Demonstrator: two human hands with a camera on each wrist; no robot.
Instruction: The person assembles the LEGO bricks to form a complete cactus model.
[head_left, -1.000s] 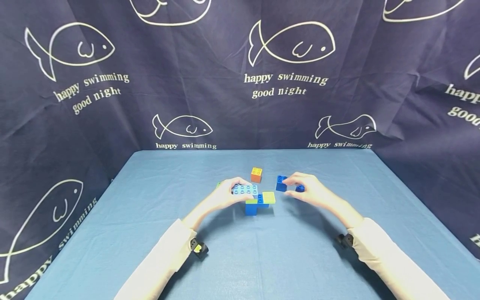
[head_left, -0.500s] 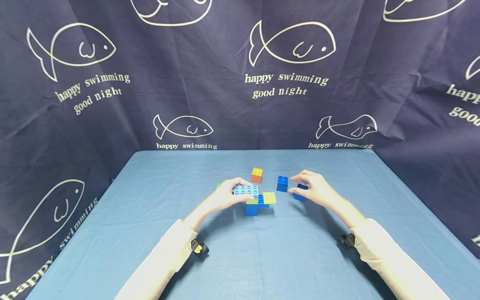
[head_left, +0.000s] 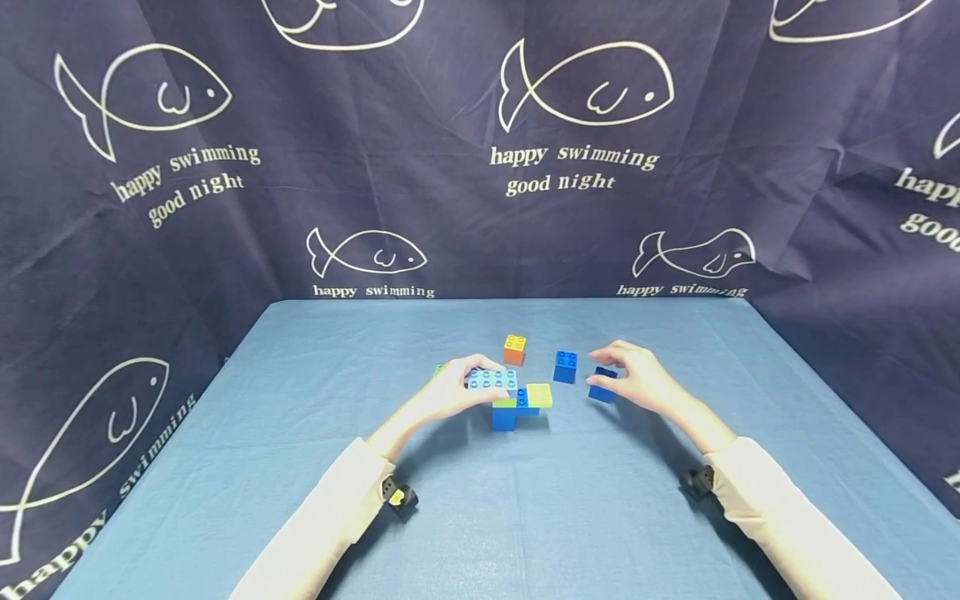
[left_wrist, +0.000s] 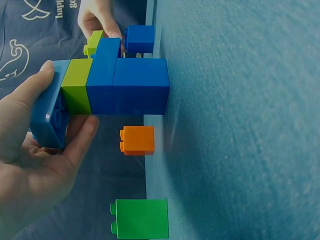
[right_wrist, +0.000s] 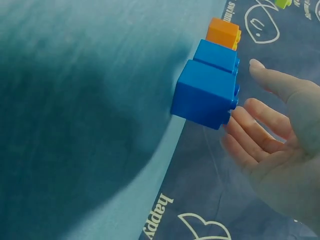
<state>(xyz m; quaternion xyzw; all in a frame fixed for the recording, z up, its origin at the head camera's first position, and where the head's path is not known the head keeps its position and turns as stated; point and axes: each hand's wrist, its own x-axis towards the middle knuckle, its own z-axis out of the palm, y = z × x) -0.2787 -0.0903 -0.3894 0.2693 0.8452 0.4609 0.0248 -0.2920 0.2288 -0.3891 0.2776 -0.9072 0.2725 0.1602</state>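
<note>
A light blue eight-stud brick [head_left: 491, 380] tops a small stack, and my left hand [head_left: 453, 387] grips it between thumb and fingers. Beneath it come a lime brick [left_wrist: 77, 86], a long blue brick [left_wrist: 103, 75] and a blue block [left_wrist: 141, 86] as the base. A second lime brick [head_left: 538, 395] sits on the right end of the long blue one. My right hand [head_left: 637, 379] hovers over a blue brick [head_left: 600, 390], thumb and fingers apart and slightly bent. In the right wrist view that blue brick [right_wrist: 207, 92] stands below the fingertips, with nothing held.
Another blue brick [head_left: 566, 367] stands just left of the right hand. Farther back is an orange brick [head_left: 513, 350]. A green brick [left_wrist: 142, 219] is mostly hidden behind the left hand in the head view. Dark fish-print cloth [head_left: 465, 208] rises behind the blue table [head_left: 480, 525].
My right hand has moved a little right, away from the left-hand blue brick, and the other blue brick shows more beneath it. My left hand has kept its grip in place.
</note>
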